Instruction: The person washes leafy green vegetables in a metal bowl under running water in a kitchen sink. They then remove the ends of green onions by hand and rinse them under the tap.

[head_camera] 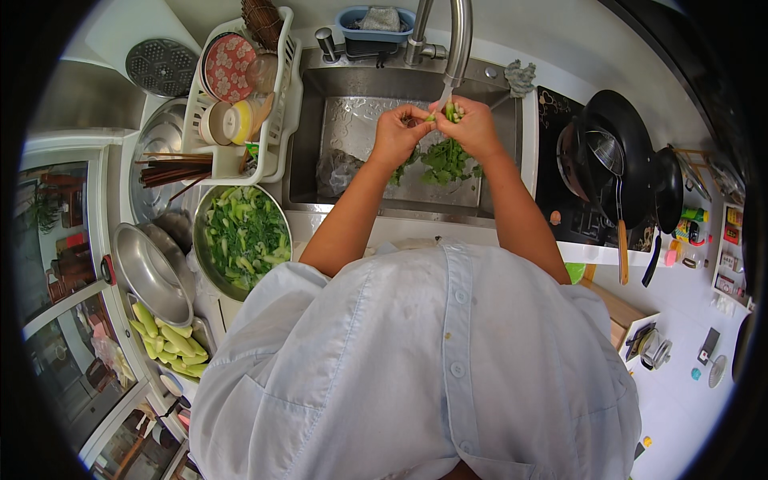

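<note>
My right hand [476, 127] grips a bunch of leafy greens [445, 161] over the stainless steel sink [360, 117]. Its cut stem ends point up by the thumb, while the leaves hang below. Against that bunch, my left hand [396, 137] pinches a pale green stem piece [431, 117] between thumb and fingertips. A thin stream of water runs from the curved metal faucet [461, 48] onto the fingers. Part of the greens is hidden behind both hands. A crumpled clear plastic bag [337, 170] lies in the sink's left front corner.
Left of the sink stand a white dish rack [290, 90] with bowls and chopsticks, a metal basin of chopped greens [246, 237], a tilted steel bowl [153, 270] and peeled, elongated green vegetables [171, 345]. A black wok [630, 150] sits on the cooktop [552, 156] at right.
</note>
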The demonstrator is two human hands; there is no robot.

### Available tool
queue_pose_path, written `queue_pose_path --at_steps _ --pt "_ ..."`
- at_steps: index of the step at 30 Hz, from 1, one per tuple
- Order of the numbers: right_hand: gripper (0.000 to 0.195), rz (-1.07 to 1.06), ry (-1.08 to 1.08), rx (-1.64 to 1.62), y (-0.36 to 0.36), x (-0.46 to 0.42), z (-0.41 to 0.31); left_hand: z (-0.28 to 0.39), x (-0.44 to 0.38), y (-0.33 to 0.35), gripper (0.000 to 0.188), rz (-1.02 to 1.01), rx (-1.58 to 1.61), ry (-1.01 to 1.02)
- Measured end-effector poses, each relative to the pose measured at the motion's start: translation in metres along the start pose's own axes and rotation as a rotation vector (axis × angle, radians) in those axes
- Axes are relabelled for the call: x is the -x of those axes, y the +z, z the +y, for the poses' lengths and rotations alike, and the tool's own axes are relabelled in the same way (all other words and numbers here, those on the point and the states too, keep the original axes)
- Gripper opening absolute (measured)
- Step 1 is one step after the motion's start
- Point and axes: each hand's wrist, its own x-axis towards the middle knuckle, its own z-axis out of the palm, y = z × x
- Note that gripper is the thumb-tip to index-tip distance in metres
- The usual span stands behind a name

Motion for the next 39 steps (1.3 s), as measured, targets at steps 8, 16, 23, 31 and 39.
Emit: queue_pose_path --at_steps 8,16,23,31,39 --pt "0.013 -0.042 0.006 0.008 -0.003 -0.001 0.008 -0.001 0.003 0.001 0.013 0.011 0.012 0.013" --pt "0.010 -0.060 0.076 -0.071 0.001 0.000 0.010 -0.011 0.001 0.005 0.012 0.118 -0.211 0.113" --pt "0.009 0.012 -0.007 0.116 0.002 0.003 0.015 0.005 0.004 0.012 0.018 0.215 -0.588 0.316" --pt "0.013 -0.115 0.085 -0.273 0.000 0.006 0.003 0.002 0.001 0.010 0.015 0.149 -0.184 0.118" --pt "0.019 -0.072 0.110 -0.344 0.011 0.000 0.013 0.007 0.001 -0.009 0.017 0.029 0.180 -0.094"
